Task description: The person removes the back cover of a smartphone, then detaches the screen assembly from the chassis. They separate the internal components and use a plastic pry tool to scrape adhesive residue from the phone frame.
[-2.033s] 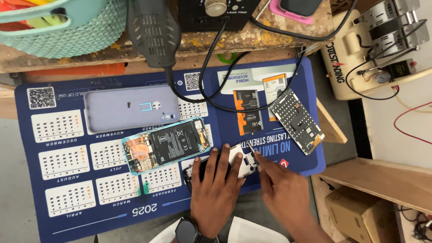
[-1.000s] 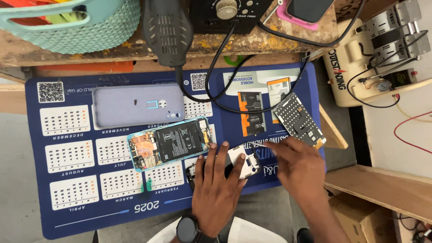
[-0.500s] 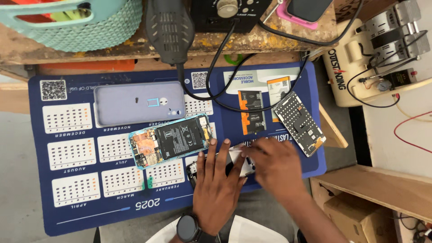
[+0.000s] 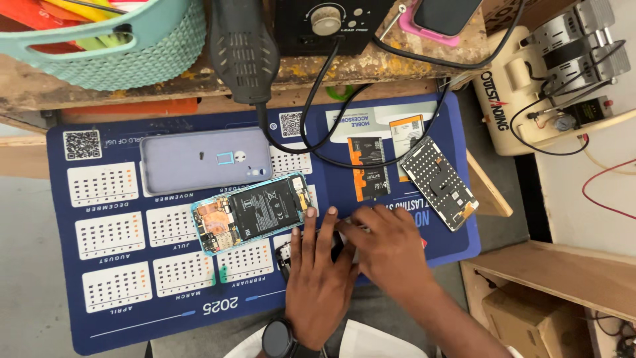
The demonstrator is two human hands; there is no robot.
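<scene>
1. Both hands down together on the blue mat (image 4: 132, 318), pressed over a small dark part (image 4: 283, 255); most of it hidden, only a black edge peeking out left of the fingers.
2. Left hand (image 4: 321, 278) flat, palm down, fingers spread and pointing away; grip impossible to tell.
3. Right hand (image 4: 391, 248) laid across from the right, fingers curled over the same spot; closed or loose, can't tell.
4. Black watch (image 4: 278, 339) on the left wrist.
5. Just beside the left fingertips: opened phone (image 4: 252, 212), teal rim, black battery, coppery board, lying tilted.
6. Above it, smooth lilac back cover (image 4: 205, 161), rounded corners.
7. Right of the hands, dotted rectangular plate (image 4: 438, 182), angled, near the mat's edge.
8. Black cables (image 4: 311, 132) looping over the mat's top.
</scene>
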